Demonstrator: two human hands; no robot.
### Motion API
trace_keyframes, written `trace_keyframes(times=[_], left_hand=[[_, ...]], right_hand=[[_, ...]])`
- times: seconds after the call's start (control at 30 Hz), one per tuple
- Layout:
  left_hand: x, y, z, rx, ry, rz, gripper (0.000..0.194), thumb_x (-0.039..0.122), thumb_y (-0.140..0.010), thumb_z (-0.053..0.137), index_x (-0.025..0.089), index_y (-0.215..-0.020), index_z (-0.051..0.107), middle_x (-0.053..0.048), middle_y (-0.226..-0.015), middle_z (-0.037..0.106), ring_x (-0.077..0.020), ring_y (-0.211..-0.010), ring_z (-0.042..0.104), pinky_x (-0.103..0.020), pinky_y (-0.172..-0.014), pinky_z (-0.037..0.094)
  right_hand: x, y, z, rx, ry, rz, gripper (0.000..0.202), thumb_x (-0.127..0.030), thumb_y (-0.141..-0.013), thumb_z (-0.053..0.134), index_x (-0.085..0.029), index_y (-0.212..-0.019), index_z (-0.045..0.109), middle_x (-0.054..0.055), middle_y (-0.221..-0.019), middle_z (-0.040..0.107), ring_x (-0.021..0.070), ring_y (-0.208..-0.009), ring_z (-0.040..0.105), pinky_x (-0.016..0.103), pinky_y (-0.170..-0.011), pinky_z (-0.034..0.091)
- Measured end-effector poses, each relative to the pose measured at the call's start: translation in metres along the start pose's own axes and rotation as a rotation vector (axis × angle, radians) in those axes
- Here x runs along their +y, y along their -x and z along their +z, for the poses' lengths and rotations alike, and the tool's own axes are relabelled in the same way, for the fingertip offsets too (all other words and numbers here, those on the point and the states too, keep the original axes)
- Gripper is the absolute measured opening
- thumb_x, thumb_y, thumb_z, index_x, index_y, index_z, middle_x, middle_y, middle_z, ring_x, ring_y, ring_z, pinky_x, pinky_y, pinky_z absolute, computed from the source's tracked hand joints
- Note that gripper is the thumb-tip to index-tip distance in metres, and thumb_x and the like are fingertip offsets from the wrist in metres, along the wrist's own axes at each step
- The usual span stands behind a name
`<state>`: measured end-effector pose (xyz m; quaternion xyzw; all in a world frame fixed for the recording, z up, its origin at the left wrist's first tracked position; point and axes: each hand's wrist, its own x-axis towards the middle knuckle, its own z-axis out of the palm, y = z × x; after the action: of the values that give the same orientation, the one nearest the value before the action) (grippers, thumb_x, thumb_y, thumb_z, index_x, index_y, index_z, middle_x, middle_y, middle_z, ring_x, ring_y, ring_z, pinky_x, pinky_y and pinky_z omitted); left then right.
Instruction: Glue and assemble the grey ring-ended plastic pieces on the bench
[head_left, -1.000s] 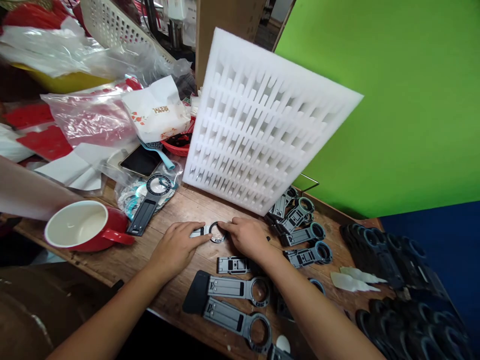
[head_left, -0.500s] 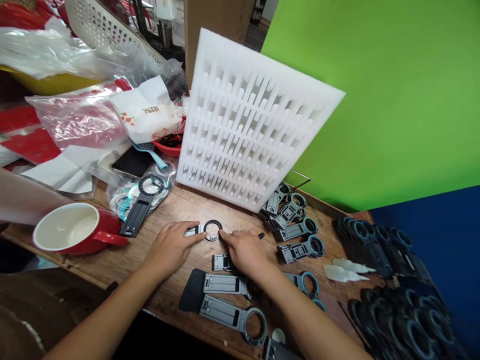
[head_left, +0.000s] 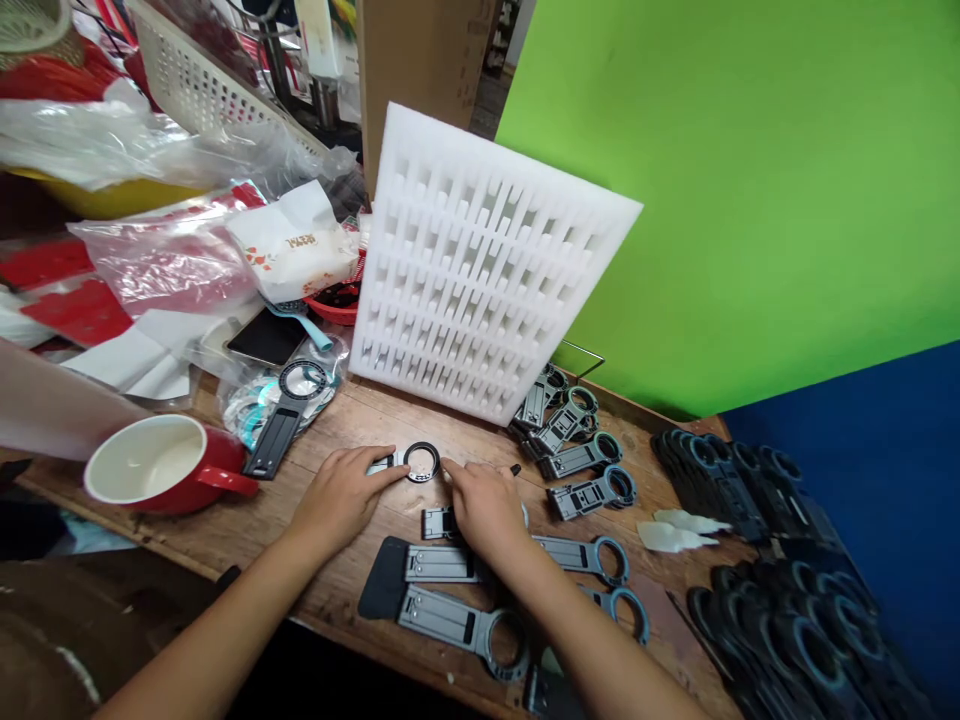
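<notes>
A flat bracket with a black ring (head_left: 422, 462) at its end lies on the wooden table between my hands. My left hand (head_left: 341, 500) has its fingers over the bracket's pale arm, with the thumb tip at the ring's left edge. My right hand (head_left: 484, 505) is curled, its index fingertip at or just beside the ring's right edge. Whatever its other fingers hold is hidden. A small black tip (head_left: 515, 469) shows behind that hand. Below it lies a short grey bracket (head_left: 437, 523), partly covered. Nearer me are grey ring-ended brackets (head_left: 439, 615), one on a black pad (head_left: 382, 578).
A white slotted foam block (head_left: 480, 290) stands behind my hands. More brackets (head_left: 585, 495) lie to the right, beside white nozzle bottles (head_left: 679, 532) and dark stacked brackets (head_left: 810, 640). On the left are a red mug (head_left: 217, 475), another bracket (head_left: 277, 435) and a phone (head_left: 266, 335).
The view has shifted slightly. My left hand keeps its place on the bracket, and my right fingertip sits slightly farther from the ring.
</notes>
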<state>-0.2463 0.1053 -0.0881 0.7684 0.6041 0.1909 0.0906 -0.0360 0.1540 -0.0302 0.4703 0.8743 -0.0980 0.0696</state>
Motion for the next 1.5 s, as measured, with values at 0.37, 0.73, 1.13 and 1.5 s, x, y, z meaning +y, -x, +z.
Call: trace_keyframes(times=[0.37,0.73,1.13,1.5], left_hand=[[0.008,0.004,-0.005,0.079,-0.015,0.012,0.034,0.025,-0.088,0.043,0.027,-0.121,0.054,-0.007,-0.114,0.062,-0.0226,-0.100,0.058,-0.040,-0.085,0.046],[0.104,0.022,-0.037,-0.059,0.335,0.003,0.044,0.034,-0.085,0.051,0.027,-0.128,0.047,-0.007,-0.120,0.060,-0.0227,-0.109,0.056,-0.038,-0.091,0.045],[0.169,0.002,-0.052,-0.440,0.607,-0.155,0.030,0.042,-0.077,0.050,0.016,-0.083,0.065,-0.002,-0.078,0.066,-0.0199,-0.076,0.057,-0.028,-0.068,0.039],[0.185,0.001,-0.037,-0.403,0.834,-0.294,0.044,0.053,-0.075,0.048,0.014,-0.080,0.066,-0.005,-0.072,0.069,-0.0204,-0.068,0.059,-0.032,-0.067,0.044]], right_hand=[[0.002,0.008,-0.009,0.125,-0.366,0.093,0.037,-0.024,-0.092,0.037,-0.020,-0.126,0.051,0.010,-0.108,0.065,0.0202,-0.101,0.058,0.031,-0.085,0.039],[0.017,0.068,-0.022,0.074,-1.379,0.194,0.011,-0.024,-0.086,0.045,-0.018,-0.078,0.049,-0.003,-0.062,0.058,0.0086,-0.047,0.049,0.018,-0.048,0.039],[0.037,0.121,-0.032,0.182,-0.969,0.089,0.027,-0.034,-0.078,0.060,-0.017,-0.059,0.050,-0.004,-0.058,0.050,0.0103,-0.059,0.045,0.020,-0.054,0.030],[0.061,0.147,-0.030,-0.080,-1.368,0.180,0.036,-0.037,-0.094,0.039,-0.015,-0.074,0.059,-0.004,-0.052,0.056,0.0058,-0.037,0.038,0.018,-0.038,0.029]])
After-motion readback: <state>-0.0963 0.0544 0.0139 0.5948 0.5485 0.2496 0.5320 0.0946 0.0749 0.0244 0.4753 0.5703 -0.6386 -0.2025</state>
